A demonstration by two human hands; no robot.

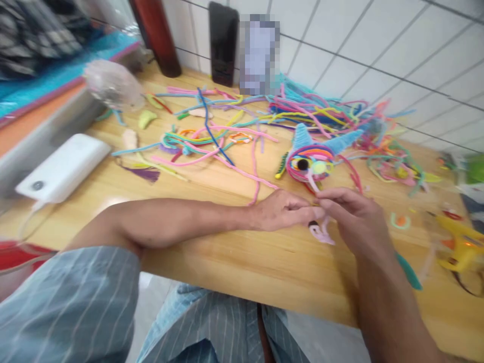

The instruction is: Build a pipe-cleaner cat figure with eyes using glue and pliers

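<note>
My left hand (285,210) rests low over the wooden table, its fingers closed on a pale pink pipe-cleaner piece (321,233) that has a curled, dark-tipped end. Close beside it, my right hand (350,214) pinches a whitish-pink strip (313,181) between thumb and index finger. The strip reaches up in front of a round, colourful pipe-cleaner face (310,164) with a black eye, a pale yellow-green eye and blue pointed ears. Whether the strip and the curled piece are joined is hidden by the fingers.
Many loose pipe cleaners (215,143) lie behind my hands. A yellow glue gun (461,244) is at the right, a white power bank (64,169) at the left. Two phones, one black (224,45), lean on the tiled wall beside a dark red cylinder (159,38).
</note>
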